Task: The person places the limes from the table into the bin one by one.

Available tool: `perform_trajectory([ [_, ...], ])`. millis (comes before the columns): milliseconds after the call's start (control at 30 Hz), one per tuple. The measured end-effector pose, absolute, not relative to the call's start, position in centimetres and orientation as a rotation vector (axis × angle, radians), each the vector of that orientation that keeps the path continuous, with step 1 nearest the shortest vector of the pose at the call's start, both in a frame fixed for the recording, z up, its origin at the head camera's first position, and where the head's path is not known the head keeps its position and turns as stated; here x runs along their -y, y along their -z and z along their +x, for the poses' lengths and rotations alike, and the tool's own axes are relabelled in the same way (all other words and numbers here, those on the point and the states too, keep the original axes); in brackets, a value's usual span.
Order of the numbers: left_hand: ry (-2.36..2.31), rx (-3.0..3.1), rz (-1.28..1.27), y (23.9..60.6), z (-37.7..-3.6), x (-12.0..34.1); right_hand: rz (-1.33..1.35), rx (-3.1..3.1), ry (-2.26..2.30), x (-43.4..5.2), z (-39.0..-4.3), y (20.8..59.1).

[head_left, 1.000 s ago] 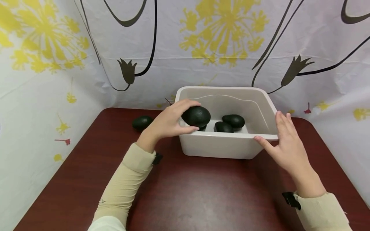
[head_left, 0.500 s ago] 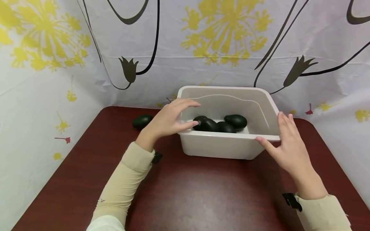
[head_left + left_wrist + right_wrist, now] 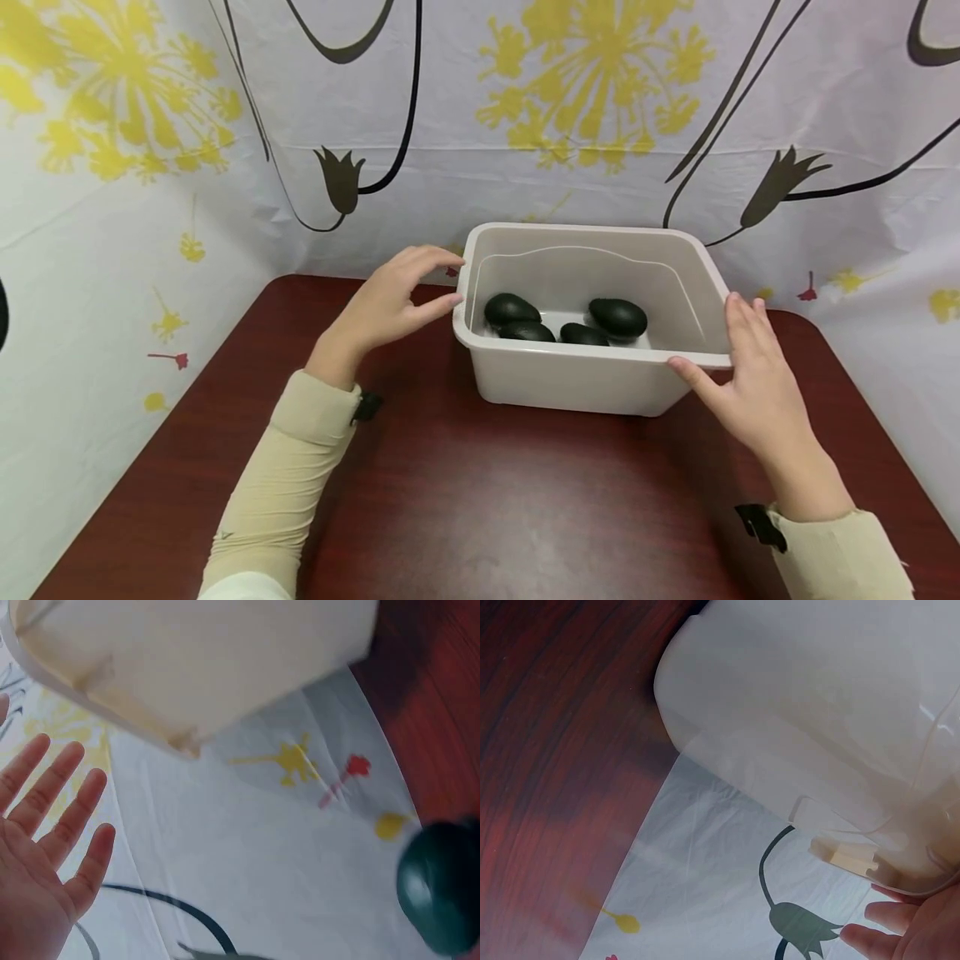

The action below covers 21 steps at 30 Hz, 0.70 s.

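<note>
A beige plastic bin [image 3: 585, 354] stands at the back of the dark red table [image 3: 495, 500]. Several dark green avocados [image 3: 618, 317] lie on its floor. My left hand [image 3: 431, 283] hovers open and empty just left of the bin's left rim, fingers loosely spread. In the left wrist view the palm [image 3: 45, 855] faces the bin's corner [image 3: 195, 660], and one more avocado [image 3: 442, 896] lies on the table by the backdrop. My right hand [image 3: 738, 367] rests against the bin's front right corner, thumb on the front rim, fingers straight along the side. The right wrist view shows the bin's underside [image 3: 817, 712].
A white sheet with yellow flowers and black stems [image 3: 592, 92] hangs close behind the table and along both sides. The table's near half [image 3: 525, 533] is bare wood.
My left hand let go of the avocado it held over the bin, which now lies with the others, and drew back to the left. The right hand stayed put.
</note>
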State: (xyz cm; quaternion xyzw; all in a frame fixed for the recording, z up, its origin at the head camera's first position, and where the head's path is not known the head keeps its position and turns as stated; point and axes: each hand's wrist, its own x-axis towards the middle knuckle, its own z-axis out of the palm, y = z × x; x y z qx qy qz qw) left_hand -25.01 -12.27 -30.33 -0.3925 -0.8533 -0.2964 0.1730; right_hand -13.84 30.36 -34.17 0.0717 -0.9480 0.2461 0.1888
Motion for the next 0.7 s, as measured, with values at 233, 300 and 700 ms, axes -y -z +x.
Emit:
perform_trajectory([
  [233, 0.818, 2.520, -0.991, 30.7, -25.3, 15.3, 0.204, 2.658, -0.694, -30.3, -13.9, 34.1],
  [300, 0.811, 2.536, -0.965, 30.9, -25.4, 16.1, 0.205, 2.652, -0.692, -30.3, -13.9, 34.2],
  [700, 0.688, 2.732, -0.783, 32.7, -26.1, 18.9, 0.192, 2.658, -0.690, -30.3, -13.9, 34.3],
])
